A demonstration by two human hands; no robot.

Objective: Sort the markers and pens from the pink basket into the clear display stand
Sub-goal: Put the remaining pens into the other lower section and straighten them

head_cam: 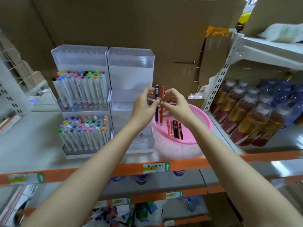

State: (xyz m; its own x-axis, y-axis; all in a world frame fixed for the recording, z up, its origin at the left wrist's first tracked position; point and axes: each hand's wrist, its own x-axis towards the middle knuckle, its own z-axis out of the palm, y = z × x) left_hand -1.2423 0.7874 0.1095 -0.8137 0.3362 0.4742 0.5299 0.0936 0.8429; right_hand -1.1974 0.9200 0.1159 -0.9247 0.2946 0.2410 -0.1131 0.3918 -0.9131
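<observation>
My left hand (pixel 146 105) pinches a dark blue pen (pixel 157 112) held upright. Right beside it my right hand (pixel 176 105) holds an orange pen (pixel 162 104), also upright; the two pens almost touch above the pink basket (pixel 193 145). Several orange and dark pens (pixel 175 129) lie in the basket. Left of the basket stands the clear display stand: its left column (pixel 78 63) holds rows of white markers with coloured caps (pixel 82 86), its right column (pixel 131 71) looks empty.
All of this rests on a grey shelf with an orange front rail (pixel 180 164). Shrink-wrapped drink bottles (pixel 255 112) fill the white rack at the right. Cardboard boxes (pixel 131 22) stand behind. Lower shelves hold packaged goods (pixel 131 212).
</observation>
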